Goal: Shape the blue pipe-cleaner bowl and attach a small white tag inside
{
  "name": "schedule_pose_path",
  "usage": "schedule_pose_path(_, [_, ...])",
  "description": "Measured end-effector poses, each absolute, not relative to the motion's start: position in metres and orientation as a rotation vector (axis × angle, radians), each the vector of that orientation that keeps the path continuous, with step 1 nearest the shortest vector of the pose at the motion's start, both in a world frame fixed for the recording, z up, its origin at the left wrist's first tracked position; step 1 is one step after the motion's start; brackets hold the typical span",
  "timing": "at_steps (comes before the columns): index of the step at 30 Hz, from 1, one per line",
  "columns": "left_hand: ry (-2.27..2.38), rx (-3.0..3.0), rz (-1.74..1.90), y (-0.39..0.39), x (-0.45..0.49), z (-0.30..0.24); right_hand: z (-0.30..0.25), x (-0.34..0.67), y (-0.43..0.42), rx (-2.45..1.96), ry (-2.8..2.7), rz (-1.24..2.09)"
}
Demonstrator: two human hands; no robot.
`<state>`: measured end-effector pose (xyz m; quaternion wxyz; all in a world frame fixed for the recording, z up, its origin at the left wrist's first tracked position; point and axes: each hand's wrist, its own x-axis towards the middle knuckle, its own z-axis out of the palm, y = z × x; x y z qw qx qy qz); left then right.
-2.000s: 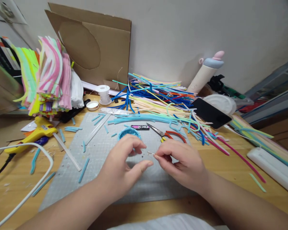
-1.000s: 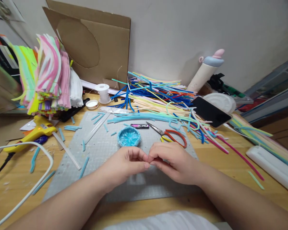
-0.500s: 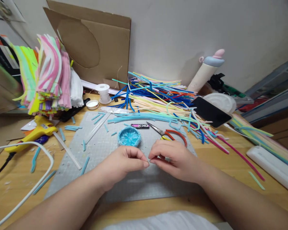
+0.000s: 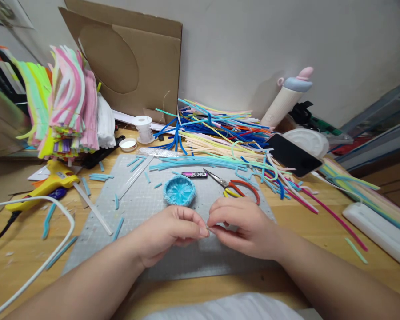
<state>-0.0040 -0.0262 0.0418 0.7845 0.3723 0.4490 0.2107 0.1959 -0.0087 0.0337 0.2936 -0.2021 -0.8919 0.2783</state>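
Observation:
My left hand (image 4: 173, 229) and my right hand (image 4: 238, 226) meet over the grey cutting mat (image 4: 200, 262), fingertips pinched and nearly touching. Whatever lies between them is too small to make out. Just beyond my left hand sits a small blue fuzzy bowl (image 4: 179, 190), made of pipe cleaner. Behind my right hand lie scissors (image 4: 225, 183) with red and yellow handles, blades pointing to the back left. A small dark and pink labelled strip (image 4: 194, 175) rests between the bowl and a bundle of light-blue pipe cleaners (image 4: 193, 163).
On the left are a yellow glue gun (image 4: 45, 184) with its glue stick, a white cable (image 4: 68, 218) and bundled pipe cleaners (image 4: 68, 102). Loose pipe cleaners (image 4: 220, 129) pile at the back. At right lie a phone (image 4: 293, 155), a tilted bottle (image 4: 285, 100) and a white power strip (image 4: 376, 233).
Both hands stay over the mat with their fingertips pinched together. They have shifted only slightly, the right fingers coming a little closer to the left. Nothing else has visibly moved.

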Motion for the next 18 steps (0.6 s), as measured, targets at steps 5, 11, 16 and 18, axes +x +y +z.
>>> schedule_pose_path(5, [0.953, 0.809, 0.462, -0.0258, -0.0038, 0.0405, 0.0326, 0.1958, -0.0108, -0.596, -2.373, 0.702])
schedule_pose_path(11, [0.951, 0.803, 0.47, -0.0262, -0.0037, 0.0411, 0.0317, 0.1948, -0.0125, -0.602, -2.377, 0.598])
schedule_pose_path(16, [0.942, 0.802, 0.478, -0.0273, -0.0034, 0.0403, 0.0284, 0.1932, -0.0141, -0.608, -2.367, 0.527])
schedule_pose_path(18, [0.937, 0.801, 0.493, -0.0274, -0.0034, 0.0396, 0.0266, 0.1924, -0.0153, -0.608, -2.356, 0.512])
